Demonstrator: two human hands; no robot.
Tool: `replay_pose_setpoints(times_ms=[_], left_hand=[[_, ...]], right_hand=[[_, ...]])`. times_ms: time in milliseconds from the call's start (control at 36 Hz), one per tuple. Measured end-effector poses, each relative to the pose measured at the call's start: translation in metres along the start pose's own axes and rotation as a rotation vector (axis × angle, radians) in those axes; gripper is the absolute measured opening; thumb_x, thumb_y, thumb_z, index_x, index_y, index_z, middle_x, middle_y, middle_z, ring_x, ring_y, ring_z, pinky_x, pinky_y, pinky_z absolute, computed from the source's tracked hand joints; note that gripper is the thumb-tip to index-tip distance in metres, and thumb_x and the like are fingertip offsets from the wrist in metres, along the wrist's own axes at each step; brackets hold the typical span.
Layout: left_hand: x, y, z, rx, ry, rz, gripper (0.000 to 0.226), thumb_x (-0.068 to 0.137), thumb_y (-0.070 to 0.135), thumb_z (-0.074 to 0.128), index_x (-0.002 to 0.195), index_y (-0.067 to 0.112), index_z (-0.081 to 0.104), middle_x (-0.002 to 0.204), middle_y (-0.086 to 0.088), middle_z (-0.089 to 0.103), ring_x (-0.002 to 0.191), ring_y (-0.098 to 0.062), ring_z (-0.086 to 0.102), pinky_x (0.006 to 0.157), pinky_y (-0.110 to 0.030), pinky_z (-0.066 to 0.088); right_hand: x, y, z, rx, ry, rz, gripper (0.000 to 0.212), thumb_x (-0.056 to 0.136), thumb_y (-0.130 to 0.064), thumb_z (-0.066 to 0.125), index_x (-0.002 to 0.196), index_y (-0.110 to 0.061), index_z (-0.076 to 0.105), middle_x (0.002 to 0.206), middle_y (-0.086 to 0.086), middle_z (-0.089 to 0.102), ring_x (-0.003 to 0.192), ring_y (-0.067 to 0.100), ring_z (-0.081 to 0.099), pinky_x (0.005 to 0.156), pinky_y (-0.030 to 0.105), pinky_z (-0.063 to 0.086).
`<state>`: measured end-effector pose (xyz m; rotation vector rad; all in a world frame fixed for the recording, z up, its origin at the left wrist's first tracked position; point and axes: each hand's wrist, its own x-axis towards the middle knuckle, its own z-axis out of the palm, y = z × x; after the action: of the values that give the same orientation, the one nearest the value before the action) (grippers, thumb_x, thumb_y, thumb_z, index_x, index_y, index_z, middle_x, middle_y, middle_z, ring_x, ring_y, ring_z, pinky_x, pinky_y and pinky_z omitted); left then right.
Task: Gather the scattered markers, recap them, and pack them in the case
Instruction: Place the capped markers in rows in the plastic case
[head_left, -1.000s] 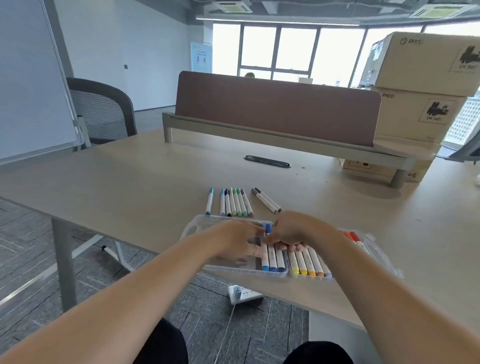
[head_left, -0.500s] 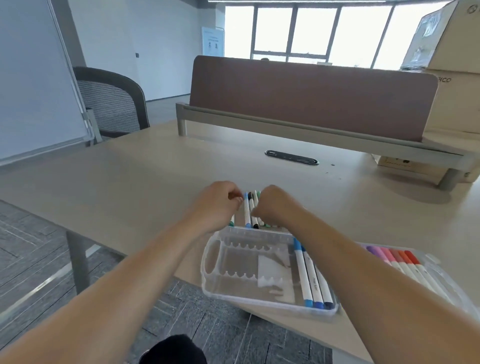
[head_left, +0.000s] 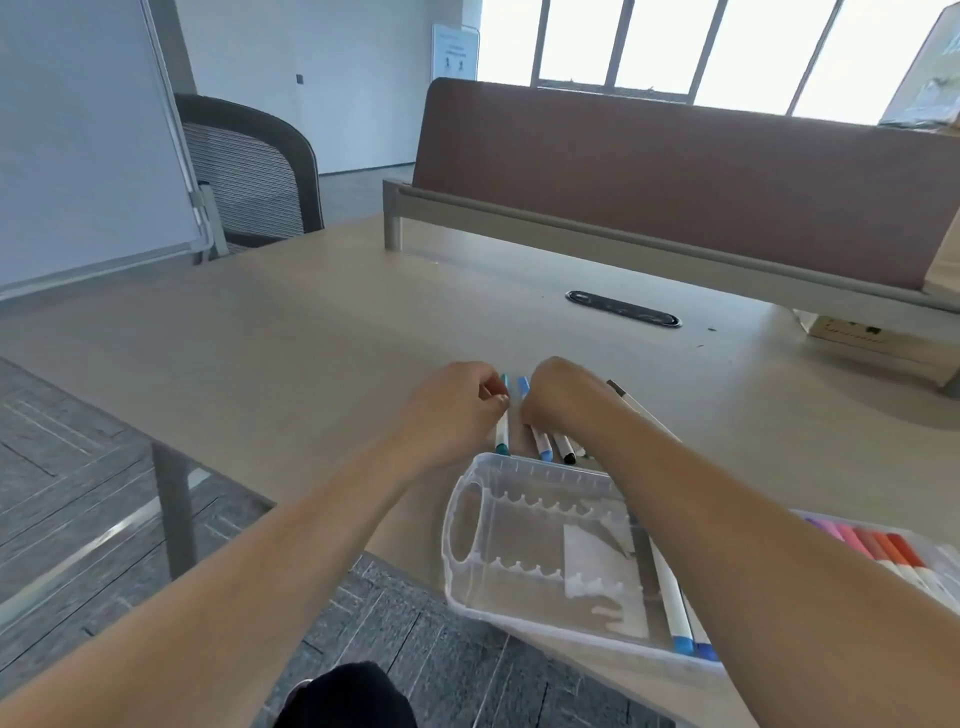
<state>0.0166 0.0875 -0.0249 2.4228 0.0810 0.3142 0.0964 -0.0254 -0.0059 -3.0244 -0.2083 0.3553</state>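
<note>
A clear plastic case (head_left: 470, 525) lies open at the table's near edge. Its left half holds blue-capped markers (head_left: 675, 610) at its right side; its right half holds pink, orange and red markers (head_left: 883, 551). Behind the case several loose markers lie on the table. My left hand (head_left: 452, 410) pinches a teal-capped marker (head_left: 502, 434). My right hand (head_left: 553, 397) curls over a light-blue-capped marker (head_left: 540, 444) and a black-capped one (head_left: 565, 449). A grey-capped marker (head_left: 623, 397) shows behind my right forearm, which hides the other loose markers.
A brown divider panel (head_left: 675, 176) on a grey rail crosses the back of the table (head_left: 311, 332). A black cable grommet (head_left: 623, 309) sits before it. A whiteboard (head_left: 78, 130) and mesh chair (head_left: 249, 171) stand left; cardboard boxes (head_left: 930, 88) stand right.
Both hands left the case and reached forward to the loose markers behind it. The left hand now pinches the teal-capped marker. The camera moved closer and tilted down.
</note>
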Motion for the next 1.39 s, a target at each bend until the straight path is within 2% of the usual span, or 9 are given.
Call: replay_pose_setpoints(times_ms=[139,361,472,528,611,722,861,1056,1389], left_hand=[[-0.01,0.016,0.001,-0.012,-0.005,-0.001,0.008,0.094,0.025,0.054,0.089,0.025,0.061,0.078,0.012,0.056,0.068,-0.005,0.051,0.06,-0.024,0.036],[-0.05,0.065,0.02,0.051,-0.15,0.053,0.016,0.096,0.021,0.05,0.099,0.02,0.065,0.086,0.005,0.062,0.067,-0.007,0.051,0.056,-0.02,0.036],[-0.069,0.077,0.033,0.104,-0.272,0.063,0.018,0.097,0.022,0.045,0.103,0.026,0.061,0.11,0.003,0.068,0.086,-0.016,0.064,0.077,-0.03,0.052],[-0.08,0.083,0.033,0.19,-0.331,0.071,0.033,0.1,0.022,0.039,0.129,0.03,0.055,0.125,0.007,0.062,0.098,-0.018,0.066,0.082,-0.029,0.051],[-0.092,0.092,0.034,0.375,-0.395,0.15,0.048,0.104,0.02,0.032,0.152,0.027,0.03,0.151,0.005,0.042,0.128,-0.018,0.05,0.087,-0.02,0.036],[-0.098,0.096,0.038,0.376,-0.472,0.205,0.053,0.106,0.021,0.031,0.156,0.014,0.016,0.162,0.002,0.019,0.146,-0.015,0.024,0.103,-0.015,0.016],[-0.094,0.084,0.046,0.367,-0.536,0.22,0.059,0.103,0.047,0.03,0.156,0.032,0.008,0.162,0.017,0.0,0.15,-0.009,0.008,0.12,-0.034,0.012],[-0.09,0.079,0.051,0.414,-0.529,0.241,0.079,0.089,0.073,0.039,0.155,0.036,0.017,0.162,0.02,0.007,0.149,-0.011,0.015,0.12,-0.04,0.017],[-0.086,0.081,0.053,0.459,-0.524,0.356,0.056,0.093,0.047,0.052,0.146,0.031,0.044,0.161,0.012,0.021,0.147,-0.013,0.023,0.12,-0.042,0.023]], right_hand=[[-0.02,0.019,-0.011,0.068,0.098,-0.044,0.023,0.085,-0.02,0.058,0.065,-0.012,0.051,0.066,0.004,0.054,0.069,0.025,0.057,0.067,0.03,0.045],[-0.088,0.068,-0.028,0.148,-0.206,-0.04,0.036,0.095,-0.019,0.044,0.064,-0.007,0.054,0.064,0.009,0.052,0.049,0.019,0.041,0.052,0.026,0.035],[-0.115,0.092,-0.018,0.251,-0.248,-0.038,0.034,0.095,-0.019,0.044,0.063,-0.008,0.052,0.053,0.005,0.049,0.039,0.014,0.038,0.042,0.021,0.027],[-0.125,0.101,-0.011,0.295,-0.224,-0.056,0.032,0.092,-0.015,0.045,0.061,-0.008,0.052,0.044,0.002,0.049,0.032,0.012,0.036,0.038,0.016,0.024],[-0.14,0.109,-0.001,0.293,-0.244,-0.079,0.033,0.089,-0.013,0.046,0.057,-0.009,0.05,0.037,0.0,0.046,0.027,0.011,0.033,0.038,0.015,0.023],[-0.147,0.115,0.003,0.323,-0.237,-0.109,0.043,0.094,-0.022,0.047,0.054,-0.009,0.049,0.036,0.0,0.046,0.028,0.012,0.035,0.039,0.017,0.026],[-0.145,0.125,0.004,0.403,-0.276,-0.094,0.041,0.1,-0.02,0.044,0.061,-0.009,0.051,0.045,0.002,0.05,0.035,0.012,0.04,0.041,0.021,0.029],[-0.138,0.133,0.006,0.446,-0.262,-0.137,0.029,0.094,-0.02,0.059,0.069,-0.006,0.062,0.055,0.005,0.058,0.041,0.013,0.047,0.044,0.021,0.037],[-0.129,0.124,0.004,0.333,-0.325,-0.089,0.033,0.098,-0.018,0.056,0.067,-0.007,0.058,0.054,0.003,0.054,0.038,0.009,0.045,0.043,0.018,0.038]])
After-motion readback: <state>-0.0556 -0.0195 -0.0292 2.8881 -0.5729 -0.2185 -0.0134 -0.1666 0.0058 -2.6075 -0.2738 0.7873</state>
